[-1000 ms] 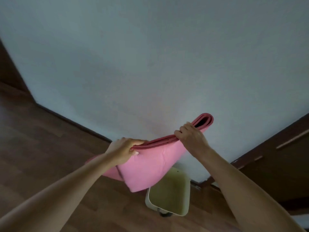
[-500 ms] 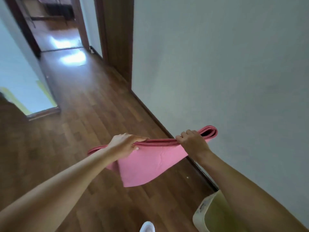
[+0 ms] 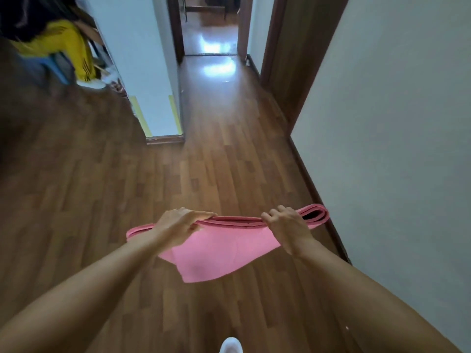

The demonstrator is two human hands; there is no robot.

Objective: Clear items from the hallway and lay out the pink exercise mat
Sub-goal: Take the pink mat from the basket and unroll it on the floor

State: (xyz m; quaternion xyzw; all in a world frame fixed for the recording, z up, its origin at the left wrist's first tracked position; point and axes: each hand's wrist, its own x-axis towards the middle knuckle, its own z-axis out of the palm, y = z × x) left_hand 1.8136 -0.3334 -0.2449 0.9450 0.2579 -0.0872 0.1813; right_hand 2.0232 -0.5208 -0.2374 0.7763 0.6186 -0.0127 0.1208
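Left hand point(image 3: 178, 225) grips the top edge of the folded pink foam exercise mat point(image 3: 221, 258), fingers curled over the stacked layers. Right hand point(image 3: 285, 225) grips the same edge further right, near the looped end. We hold the mat in the air above the brown wooden laminate floor point(image 3: 216, 161), not touching it. Its loose lower flap hangs down btw our forearms.

Risks, as we judge them:
- The layers are clamped only at the top. If one hand loosens before the other, the fold can slip & the mat falls in a heap, not flat.
- The hanging flap is above the white shoe tip point(image 3: 230, 346), so we could step on it when walking fwd.
- The looped end is near the pale grey wall point(image 3: 395, 149) and its dark skirting board point(image 3: 316, 194). A swing to the R may catch there and lay the mat crooked.

Room: bare boards run from our feet to the far doorway point(image 3: 211, 29). The L limit is the corner of the white partition wall point(image 3: 153, 72). The R limit is the grey wall w/ the dark brown door frame point(image 3: 285, 72). A yellow garment point(image 3: 63, 44) at far L is blurred and well apart from the mat. We think the strip along the R wall is long enough, if the mat stays parallel to the skirting.
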